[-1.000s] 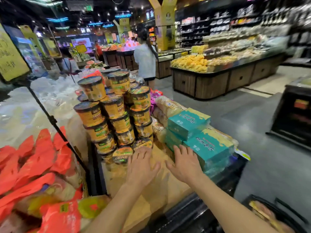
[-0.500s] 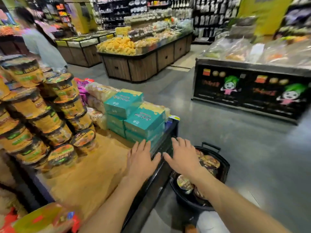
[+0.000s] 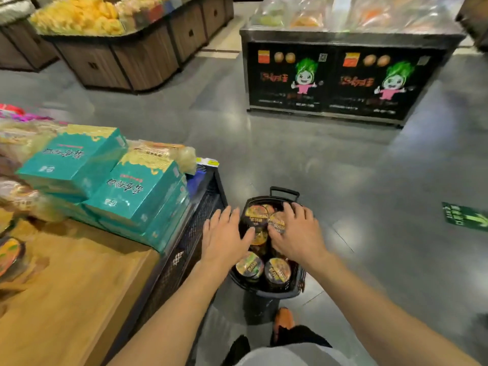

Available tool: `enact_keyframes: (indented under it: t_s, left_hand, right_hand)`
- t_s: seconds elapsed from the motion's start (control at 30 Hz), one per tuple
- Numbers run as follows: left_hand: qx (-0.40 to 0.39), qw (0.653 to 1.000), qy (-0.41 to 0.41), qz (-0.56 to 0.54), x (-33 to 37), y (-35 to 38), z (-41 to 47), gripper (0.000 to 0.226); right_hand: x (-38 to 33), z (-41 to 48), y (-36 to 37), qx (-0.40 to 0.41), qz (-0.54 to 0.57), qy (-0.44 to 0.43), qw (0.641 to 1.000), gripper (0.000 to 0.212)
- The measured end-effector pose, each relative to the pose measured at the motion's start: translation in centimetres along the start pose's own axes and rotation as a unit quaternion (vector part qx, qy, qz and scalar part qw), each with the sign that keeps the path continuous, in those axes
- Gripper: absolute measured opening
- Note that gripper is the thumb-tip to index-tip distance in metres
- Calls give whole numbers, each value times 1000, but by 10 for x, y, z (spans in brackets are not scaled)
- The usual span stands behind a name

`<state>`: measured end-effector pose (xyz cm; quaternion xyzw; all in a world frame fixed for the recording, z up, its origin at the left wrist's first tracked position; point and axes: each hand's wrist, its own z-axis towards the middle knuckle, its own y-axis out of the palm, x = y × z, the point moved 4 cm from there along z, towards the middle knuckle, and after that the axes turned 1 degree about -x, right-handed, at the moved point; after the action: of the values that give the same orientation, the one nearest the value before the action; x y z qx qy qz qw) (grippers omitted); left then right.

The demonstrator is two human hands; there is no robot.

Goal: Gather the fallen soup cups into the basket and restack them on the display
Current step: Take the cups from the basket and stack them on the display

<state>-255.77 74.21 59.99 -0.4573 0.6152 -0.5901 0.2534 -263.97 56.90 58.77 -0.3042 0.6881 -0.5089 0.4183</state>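
A second ago both hands hovered flat over the light wooden tabletop of the display, just in front of the stacked cups; now the person has turned to the right and looks down, and the hands have moved with the view. The left hand hangs over the left rim of the round black plastic basket, which stands on the grey floor just beside the black mesh side of the display, and the right hand is over its far half. The fingers of both hands are straight and a little spread, and they hold nothing; whether the right fingertips already touch a lid cannot be told. Several round soup cups with yellow-and-dark printed lids lie in the basket, so the gathering seems done. One similar cup shows at the left edge of the tabletop, behind the teal cardboard boxes. The restacking seems to be in progress, and the next cup is to be taken from the basket
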Motion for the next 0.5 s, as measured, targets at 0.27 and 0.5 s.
enact_keyframes:
  t_s: [0.27,0.5]
  left_hand:
    - [-66,998,-8,7,11,62,91,82]
    - [-127,992,23,10,0,157,189,88]
  right_hand:
    - [41,72,59,-57,-13,13,998,85]
    - [68,148,146,-101,-36,39,993,93]
